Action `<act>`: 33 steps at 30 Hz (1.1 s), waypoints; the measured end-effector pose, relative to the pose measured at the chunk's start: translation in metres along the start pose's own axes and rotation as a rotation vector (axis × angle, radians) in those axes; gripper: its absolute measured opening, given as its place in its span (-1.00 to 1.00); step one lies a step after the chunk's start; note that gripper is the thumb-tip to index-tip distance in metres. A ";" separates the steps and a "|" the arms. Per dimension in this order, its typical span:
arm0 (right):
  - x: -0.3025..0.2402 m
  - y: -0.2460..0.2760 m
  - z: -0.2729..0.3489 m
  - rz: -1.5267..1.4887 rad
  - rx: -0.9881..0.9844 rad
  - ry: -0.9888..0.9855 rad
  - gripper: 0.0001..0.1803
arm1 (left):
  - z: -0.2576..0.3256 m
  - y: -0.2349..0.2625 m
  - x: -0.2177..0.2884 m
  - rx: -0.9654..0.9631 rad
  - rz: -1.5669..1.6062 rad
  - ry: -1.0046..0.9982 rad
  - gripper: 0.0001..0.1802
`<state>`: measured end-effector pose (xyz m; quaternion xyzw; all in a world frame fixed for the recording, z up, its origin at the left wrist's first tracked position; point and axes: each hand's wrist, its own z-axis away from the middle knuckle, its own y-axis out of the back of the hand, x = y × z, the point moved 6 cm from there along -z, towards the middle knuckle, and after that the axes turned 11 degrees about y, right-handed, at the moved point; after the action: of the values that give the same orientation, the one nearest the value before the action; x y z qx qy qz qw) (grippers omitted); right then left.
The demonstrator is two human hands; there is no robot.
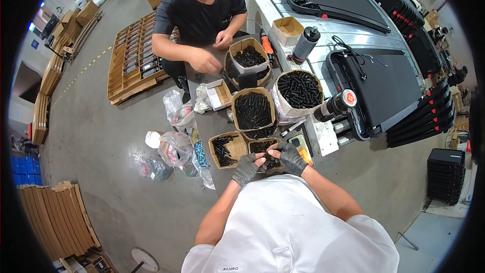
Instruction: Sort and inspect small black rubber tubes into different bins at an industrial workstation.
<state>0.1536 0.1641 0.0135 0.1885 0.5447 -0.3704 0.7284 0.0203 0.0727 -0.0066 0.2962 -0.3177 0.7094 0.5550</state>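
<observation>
My left hand and my right hand, both in dark fingerless gloves, meet over a small carton of small black parts. The fingertips of each are pinched together; whatever lies between them is too small to make out. Left of that carton stands an open carton partly filled with black screw-like parts. Just beyond is a fuller carton heaped with black pin-like pieces. A phone-like object lies beside my right hand.
Across the table a co-worker reaches toward other cartons of black parts. A white-lined bin and grey cylindrical tools flank the roller conveyor, which carries black panels. Plastic bags hang at the left edge.
</observation>
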 end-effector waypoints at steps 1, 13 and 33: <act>-0.001 0.000 0.002 0.064 0.008 -0.018 -0.76 | 0.000 0.000 -0.002 -0.024 0.058 0.025 -0.63; 0.000 -0.003 0.003 0.437 0.079 0.194 -0.73 | -0.012 0.003 -0.013 -0.019 0.012 -0.032 -0.61; -0.013 -0.013 0.006 0.591 0.130 0.396 -0.76 | -0.014 0.001 -0.002 0.030 0.054 -0.139 -0.58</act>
<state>0.1461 0.1561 0.0288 0.4519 0.5724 -0.1341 0.6709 0.0189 0.0824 -0.0166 0.3443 -0.3530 0.7065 0.5077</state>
